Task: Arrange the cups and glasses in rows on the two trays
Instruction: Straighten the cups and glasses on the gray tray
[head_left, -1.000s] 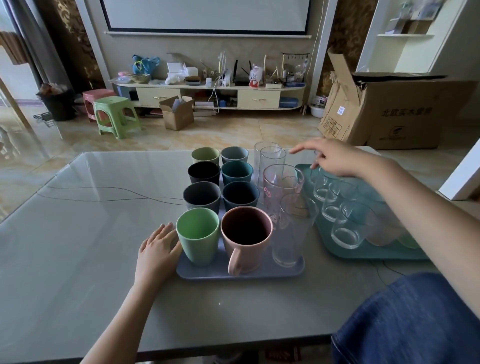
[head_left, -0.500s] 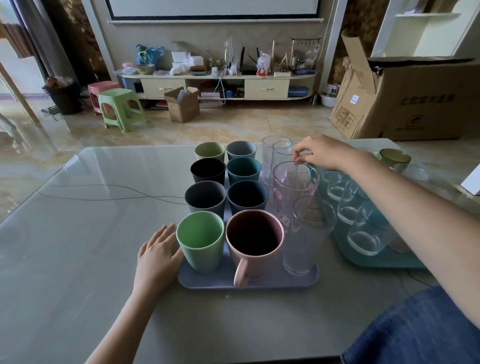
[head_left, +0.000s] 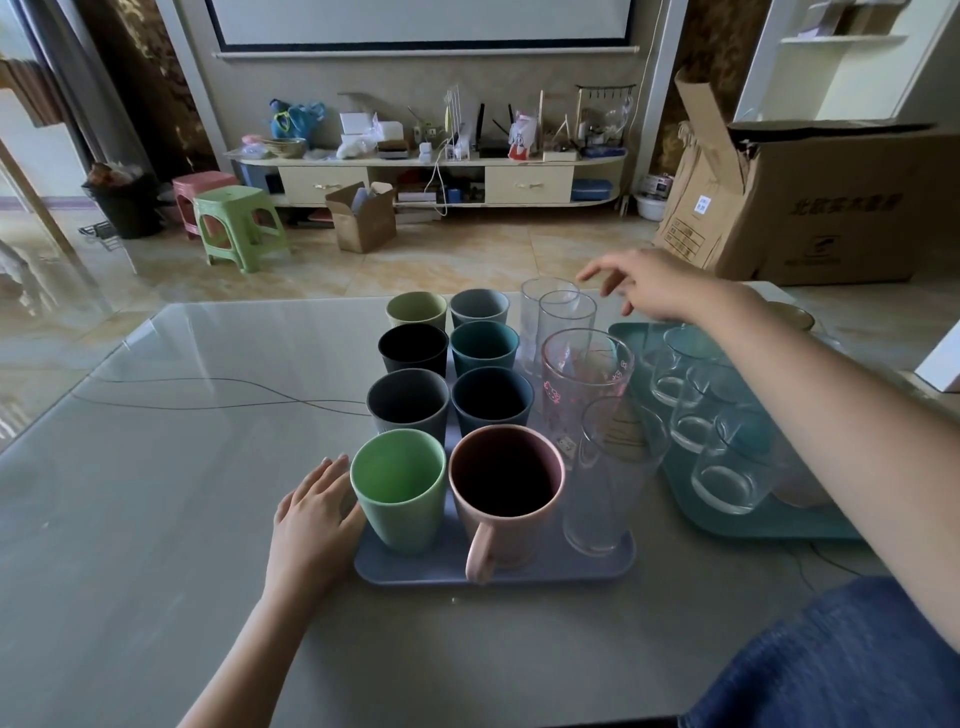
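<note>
Head view, and the grey-blue tray (head_left: 597, 569) sits in the middle of the glossy table (head_left: 156, 493), packed tight. Left column, near to far: light green cup (head_left: 399, 499), grey cup (head_left: 408, 402), black cup (head_left: 413, 349), olive cup (head_left: 416, 310). Middle column: pink mug (head_left: 506, 491) with its handle toward the camera, then a navy cup (head_left: 492, 400), a teal cup (head_left: 484, 345) and a pale grey-blue cup (head_left: 479, 307). The right column is all tall clear glass: a plain tumbler (head_left: 613, 483) nearest, a pink-printed glass (head_left: 584, 384) behind it, and two slim glasses (head_left: 563, 317) at the far end, one just behind the other.

The left hand (head_left: 317, 519) lies flat on the table, fingers straight and relaxed, its fingertips at the tray's left edge and against the light green cup. It grips nothing.

The right hand (head_left: 654, 286) hovers in the air just beyond the two slim glasses, fingers spread apart and loose, holding nothing.

Below that forearm lies the teal tray (head_left: 691, 512), just beside the grey-blue one, carrying short clear glasses (head_left: 727, 478) in a row; its far side is hidden by the arm. A yellowish cup (head_left: 792, 315) peeks out beyond the wrist, mostly hidden.
</note>
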